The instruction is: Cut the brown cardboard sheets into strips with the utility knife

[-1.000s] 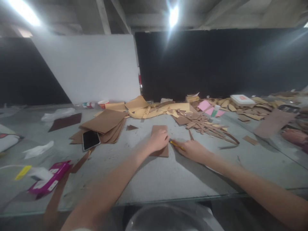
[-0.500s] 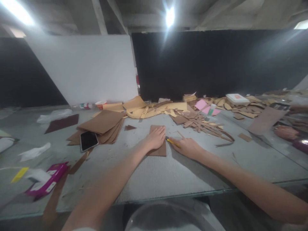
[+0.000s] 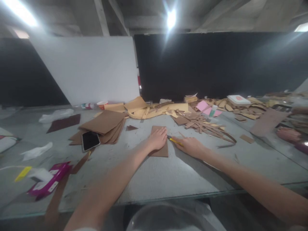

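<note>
My left hand (image 3: 157, 138) lies flat on a small brown cardboard rectangle (image 3: 159, 150), fingers stretched out, pressing it onto the grey table (image 3: 168, 173). My right hand (image 3: 190, 146) sits just right of the piece, closed around a yellow knife or pencil (image 3: 175, 141). The tool's tip touches the right edge of the cardboard near my left fingertips. Both forearms reach in from the bottom of the view.
A stack of brown cardboard sheets (image 3: 103, 123) with a black phone (image 3: 90, 140) on it lies to the left. Cardboard strips and scraps (image 3: 204, 125) are heaped behind and to the right. A pink box (image 3: 49, 181) rests near the left front edge. Another person's hand (image 3: 287, 134) shows at far right.
The hands have stayed on the cardboard. The yellow tool's tip has slid slightly farther along the right edge; the view has shifted a little.
</note>
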Demonstrator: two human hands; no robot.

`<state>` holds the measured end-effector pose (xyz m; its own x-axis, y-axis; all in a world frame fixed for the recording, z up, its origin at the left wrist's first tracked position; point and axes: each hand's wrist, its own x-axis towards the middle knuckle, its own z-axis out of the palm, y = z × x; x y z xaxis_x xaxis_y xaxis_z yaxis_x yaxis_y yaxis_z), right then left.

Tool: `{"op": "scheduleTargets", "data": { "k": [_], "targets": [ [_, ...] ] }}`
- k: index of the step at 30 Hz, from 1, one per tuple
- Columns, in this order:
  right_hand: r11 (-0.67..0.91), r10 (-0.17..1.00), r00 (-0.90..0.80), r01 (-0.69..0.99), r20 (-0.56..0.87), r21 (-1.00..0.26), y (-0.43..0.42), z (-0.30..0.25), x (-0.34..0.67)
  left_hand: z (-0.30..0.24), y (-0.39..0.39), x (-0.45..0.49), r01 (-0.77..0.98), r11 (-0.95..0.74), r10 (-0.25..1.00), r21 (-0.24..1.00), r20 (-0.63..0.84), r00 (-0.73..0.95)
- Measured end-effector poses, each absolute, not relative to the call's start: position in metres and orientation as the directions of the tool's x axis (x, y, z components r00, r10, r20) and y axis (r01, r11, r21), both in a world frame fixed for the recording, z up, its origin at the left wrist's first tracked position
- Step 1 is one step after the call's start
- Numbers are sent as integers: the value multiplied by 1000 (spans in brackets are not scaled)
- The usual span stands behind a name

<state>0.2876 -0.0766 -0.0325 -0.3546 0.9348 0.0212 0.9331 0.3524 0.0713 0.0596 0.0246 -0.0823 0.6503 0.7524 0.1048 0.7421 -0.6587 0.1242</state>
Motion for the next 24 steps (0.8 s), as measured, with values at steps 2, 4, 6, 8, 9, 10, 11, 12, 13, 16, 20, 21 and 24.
{"op": "scheduleTargets", "data": {
  "k": [2, 4, 6, 8, 9, 10, 11, 12, 13, 16, 20, 21, 24],
  "targets": [
    [357, 933, -359, 931, 6, 70, -76, -32, 289, -84, 26, 60, 742, -659, 752, 123, 109, 650],
    [352, 935, -354, 933, 12, 76, -72, -31, 288, -86, 27, 60, 740, -661, 750, 125, 115, 651],
    [338, 940, -341, 937, 19, 82, -67, -29, 284, -85, 27, 60, 742, -659, 753, 128, 117, 648],
    [327, 944, -330, 941, 18, 85, -63, -28, 282, -84, 27, 59, 748, -651, 759, 128, 113, 641],
    [327, 944, -330, 941, 15, 88, -62, -28, 282, -83, 26, 59, 749, -651, 759, 125, 109, 642],
    [332, 942, -334, 939, 13, 91, -62, -29, 282, -82, 25, 59, 747, -654, 757, 122, 105, 645],
    [339, 940, -342, 936, 16, 96, -62, -29, 284, -82, 25, 59, 744, -658, 753, 119, 103, 650],
    [344, 937, -348, 933, 20, 102, -63, -30, 286, -83, 25, 59, 740, -663, 749, 116, 104, 655],
    [346, 936, -351, 932, 25, 108, -63, -31, 288, -84, 24, 59, 737, -667, 745, 113, 108, 658],
    [330, 942, -335, 937, 33, 117, -59, -32, 291, -86, 27, 59, 732, -675, 737, 91, 133, 663],
    [323, 944, -327, 942, 33, 91, -51, -31, 286, -81, 38, 64, 707, -708, 690, -5, 212, 692],
    [327, 943, -330, 941, 28, 84, -49, -31, 284, -78, 42, 66, 692, -721, 670, -34, 216, 710],
    [339, 940, -340, 938, 5, 72, -48, -31, 282, -74, 53, 71, 650, -753, 623, -104, 207, 754]
  ]
}}
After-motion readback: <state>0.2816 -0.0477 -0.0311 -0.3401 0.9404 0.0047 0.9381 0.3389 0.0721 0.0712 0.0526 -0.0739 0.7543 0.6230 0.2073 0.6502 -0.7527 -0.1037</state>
